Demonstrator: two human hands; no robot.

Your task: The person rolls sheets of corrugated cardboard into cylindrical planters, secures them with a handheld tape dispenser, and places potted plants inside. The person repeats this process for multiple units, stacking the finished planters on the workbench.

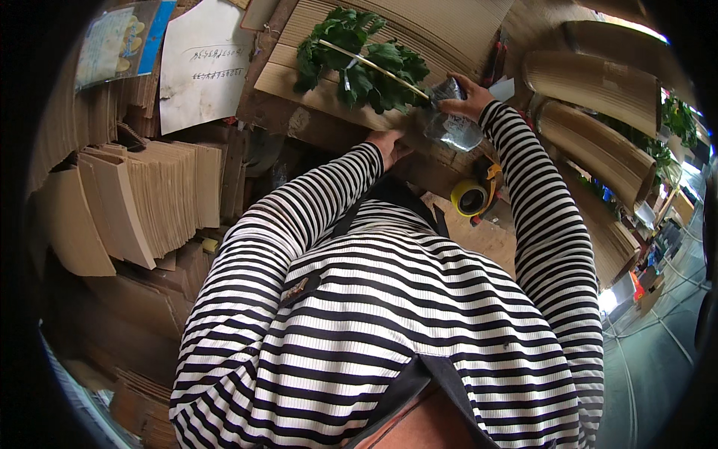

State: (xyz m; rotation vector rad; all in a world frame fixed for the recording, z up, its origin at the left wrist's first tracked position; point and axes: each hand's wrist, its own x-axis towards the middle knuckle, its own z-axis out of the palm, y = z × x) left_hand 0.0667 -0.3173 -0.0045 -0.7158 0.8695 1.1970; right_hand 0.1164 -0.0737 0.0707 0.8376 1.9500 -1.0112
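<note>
A leafy green potted plant (387,73) lies on its side on sheets of cardboard, a pale thin stake (374,68) running along its stem. Its base sits in a clear plastic wrap (457,126) that bears writing. My right hand (470,98) is closed around the upper part of this wrapped base. Below the leaves, by the front edge of the wooden bench (314,124), is my left hand (389,147). Its fingers are partly hidden, and whether they grip anything cannot be seen.
At left stands a row of folded cardboard pieces (168,191), under a white sheet with handwriting (196,84) and a plastic packet (112,45). A yellow tape roll (470,197) lies right of my body. Curved cardboard sleeves (594,146) line the right side. Red-handled pliers (496,59) lie behind my right hand.
</note>
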